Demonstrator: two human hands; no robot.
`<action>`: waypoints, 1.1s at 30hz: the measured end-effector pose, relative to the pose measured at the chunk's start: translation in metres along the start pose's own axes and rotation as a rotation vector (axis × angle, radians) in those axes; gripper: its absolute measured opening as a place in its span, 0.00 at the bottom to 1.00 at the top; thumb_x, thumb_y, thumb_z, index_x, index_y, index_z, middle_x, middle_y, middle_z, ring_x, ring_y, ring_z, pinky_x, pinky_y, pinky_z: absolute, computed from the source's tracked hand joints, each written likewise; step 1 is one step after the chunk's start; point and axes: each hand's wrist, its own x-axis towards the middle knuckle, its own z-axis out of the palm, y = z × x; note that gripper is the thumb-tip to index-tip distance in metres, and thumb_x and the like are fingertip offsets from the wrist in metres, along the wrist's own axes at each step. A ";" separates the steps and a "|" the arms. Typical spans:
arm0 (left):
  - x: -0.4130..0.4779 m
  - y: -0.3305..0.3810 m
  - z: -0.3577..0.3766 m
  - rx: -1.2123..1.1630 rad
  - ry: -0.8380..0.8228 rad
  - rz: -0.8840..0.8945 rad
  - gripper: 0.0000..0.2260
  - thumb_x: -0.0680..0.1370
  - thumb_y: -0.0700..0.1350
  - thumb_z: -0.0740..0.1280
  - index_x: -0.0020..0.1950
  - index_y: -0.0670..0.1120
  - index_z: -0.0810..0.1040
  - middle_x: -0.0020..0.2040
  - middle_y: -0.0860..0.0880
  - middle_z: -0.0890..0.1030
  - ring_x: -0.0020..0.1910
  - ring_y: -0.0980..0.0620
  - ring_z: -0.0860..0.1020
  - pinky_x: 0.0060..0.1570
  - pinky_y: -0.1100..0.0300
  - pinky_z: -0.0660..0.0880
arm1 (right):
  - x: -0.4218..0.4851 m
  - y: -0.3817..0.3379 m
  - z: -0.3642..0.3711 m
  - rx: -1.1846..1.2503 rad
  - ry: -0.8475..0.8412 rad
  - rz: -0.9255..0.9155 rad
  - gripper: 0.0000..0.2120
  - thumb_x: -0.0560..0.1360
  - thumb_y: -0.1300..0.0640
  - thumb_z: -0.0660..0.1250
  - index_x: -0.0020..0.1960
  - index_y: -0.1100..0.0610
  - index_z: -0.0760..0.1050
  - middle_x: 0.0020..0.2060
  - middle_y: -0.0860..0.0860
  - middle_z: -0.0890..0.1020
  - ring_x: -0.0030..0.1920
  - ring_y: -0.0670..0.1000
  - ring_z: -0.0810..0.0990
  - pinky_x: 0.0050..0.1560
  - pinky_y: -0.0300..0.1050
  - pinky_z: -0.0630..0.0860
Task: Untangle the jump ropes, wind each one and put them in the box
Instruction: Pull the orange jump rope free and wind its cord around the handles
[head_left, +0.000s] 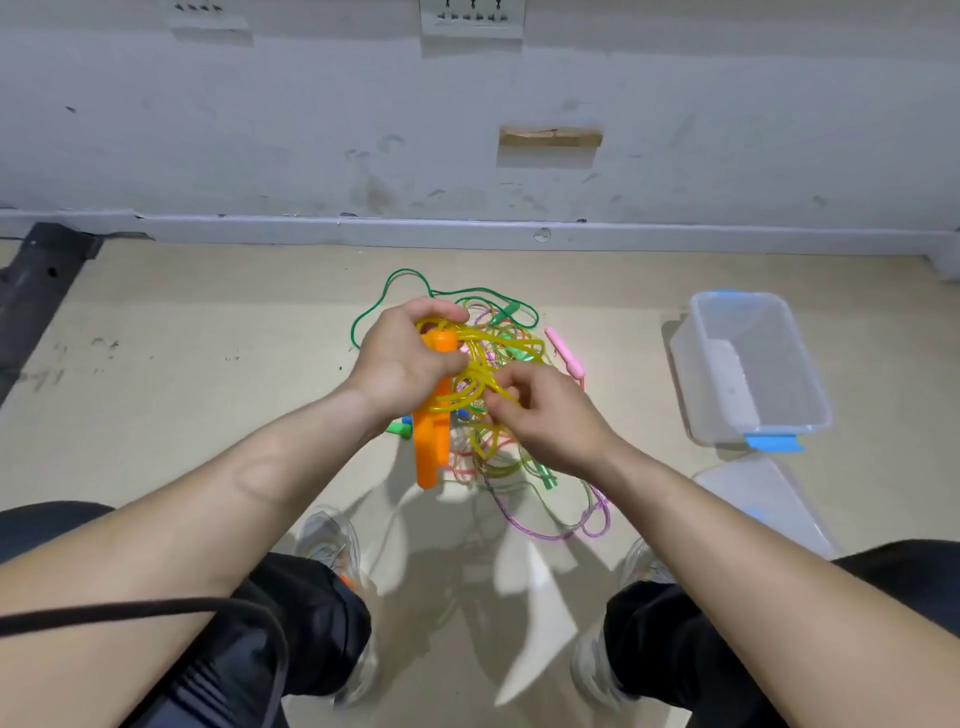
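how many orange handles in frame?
2. Both hang side by side from the left hand: one orange handle reaching lower, the second orange handle just right of it. The right hand pinches the yellow rope. Others may be hidden in the tangle.

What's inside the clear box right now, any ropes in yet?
No ropes visible inside the clear box: only its bare bottom and walls show. The left hand and right hand hold the yellow rope outside it. The bottom strip beneath the near rim is hidden.
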 end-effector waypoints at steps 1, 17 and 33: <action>0.001 -0.001 -0.001 0.059 0.009 0.022 0.17 0.69 0.37 0.76 0.54 0.53 0.82 0.45 0.53 0.83 0.40 0.52 0.80 0.46 0.59 0.80 | 0.001 0.001 0.000 0.088 -0.015 0.035 0.07 0.80 0.55 0.66 0.44 0.55 0.76 0.32 0.44 0.79 0.33 0.48 0.79 0.41 0.48 0.74; 0.030 -0.025 -0.019 0.127 0.167 -0.111 0.14 0.72 0.42 0.77 0.56 0.54 0.82 0.47 0.50 0.82 0.43 0.48 0.80 0.51 0.54 0.80 | 0.001 0.017 -0.047 0.701 0.375 0.347 0.22 0.82 0.52 0.64 0.31 0.54 0.64 0.22 0.47 0.63 0.23 0.46 0.60 0.28 0.43 0.57; 0.033 -0.021 -0.032 0.133 0.267 -0.078 0.15 0.71 0.39 0.75 0.53 0.55 0.81 0.45 0.53 0.81 0.43 0.49 0.79 0.51 0.56 0.79 | 0.005 0.085 -0.056 0.009 0.375 0.546 0.18 0.78 0.48 0.63 0.37 0.59 0.78 0.32 0.54 0.82 0.36 0.61 0.81 0.44 0.56 0.81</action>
